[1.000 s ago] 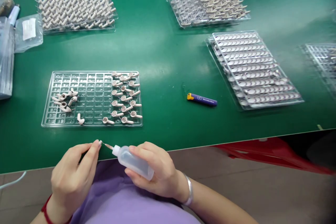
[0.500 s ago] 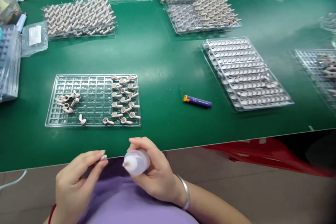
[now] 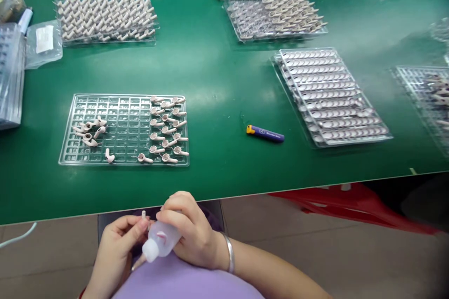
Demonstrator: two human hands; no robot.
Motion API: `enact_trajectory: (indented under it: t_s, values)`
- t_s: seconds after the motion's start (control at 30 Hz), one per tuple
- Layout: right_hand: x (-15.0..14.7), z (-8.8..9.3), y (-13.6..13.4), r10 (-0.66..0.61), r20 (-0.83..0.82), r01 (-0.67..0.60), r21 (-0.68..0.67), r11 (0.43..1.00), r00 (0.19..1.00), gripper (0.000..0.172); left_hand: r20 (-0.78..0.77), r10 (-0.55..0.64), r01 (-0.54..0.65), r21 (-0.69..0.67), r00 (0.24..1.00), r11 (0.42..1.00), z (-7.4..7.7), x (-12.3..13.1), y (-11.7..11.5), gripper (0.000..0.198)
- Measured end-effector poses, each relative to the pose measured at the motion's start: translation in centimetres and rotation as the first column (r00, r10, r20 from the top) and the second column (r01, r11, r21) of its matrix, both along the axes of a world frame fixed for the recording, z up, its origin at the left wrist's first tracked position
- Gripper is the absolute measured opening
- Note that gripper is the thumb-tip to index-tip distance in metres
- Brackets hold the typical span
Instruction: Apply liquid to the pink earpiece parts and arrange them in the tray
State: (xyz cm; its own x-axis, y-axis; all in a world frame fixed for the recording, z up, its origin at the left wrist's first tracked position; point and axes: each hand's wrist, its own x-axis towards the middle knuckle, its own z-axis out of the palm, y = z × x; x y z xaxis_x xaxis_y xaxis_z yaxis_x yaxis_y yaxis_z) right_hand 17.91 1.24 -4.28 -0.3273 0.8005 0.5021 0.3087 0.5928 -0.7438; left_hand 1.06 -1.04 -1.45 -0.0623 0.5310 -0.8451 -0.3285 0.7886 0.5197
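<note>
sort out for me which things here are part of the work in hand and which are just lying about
In hand:
- small translucent plastic squeeze bottle, in right hand
- tiny white part, pinched in left hand
- clear gridded plastic tray of beige spoon-shaped pieces, nearest the hands

Lying about:
- purple lighter with yellow end
- clear plastic bag with white label
- far stacked trays

Squeeze bottle (image 3: 162, 239) is showing translucent, smooth plastic. Grid tray (image 3: 115, 126) is presenting clear, glossy plastic. Small parts (image 3: 168, 130) are appearing matt beige. Surface (image 3: 217, 79) is reflecting as smooth green mat. Bracelet (image 3: 229, 253) is gleaming as polished metal.
</note>
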Motion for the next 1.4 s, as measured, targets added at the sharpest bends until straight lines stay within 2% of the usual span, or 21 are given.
enact_trajectory:
  t_s: [0.17, 0.53, 0.97, 1.27, 1.4]
  values:
    - [0.0, 0.0, 0.0, -0.004, 0.041, 0.003, 0.014, 1.000, 0.999, 0.031, 0.013, 0.034, -0.033, -0.047, 0.999, 0.998, -0.2, 0.3, -0.1, 0.045]
    - [-0.2, 0.1, 0.1, -0.034, 0.051, 0.034, 0.008, 0.999, 0.998, 0.026, 0.037, -0.016, 0.017, -0.027, 0.999, 0.999, -1.4, 0.1, -0.5, 0.047]
    - [-0.4, 0.1, 0.0, -0.064, 0.046, 0.063, 0.018, 0.998, 0.997, 0.020, 0.073, 0.103, -0.098, -0.070, 0.992, 0.993, -0.6, 0.8, 0.1, 0.042]
    - [-0.4, 0.5, -0.1, -0.091, 0.054, 0.092, -0.016, 0.996, 0.994, 0.019, 0.046, 0.145, -0.144, -0.036, 0.988, 0.989, -1.0, 1.3, 0.3, 0.041]
    - [-0.4, 0.5, -0.1, -0.071, 0.069, 0.074, -0.034, 0.997, 0.995, 0.023, 0.062, 0.093, -0.095, 0.033, 0.994, 0.995, -1.5, 1.0, 0.1, 0.039]
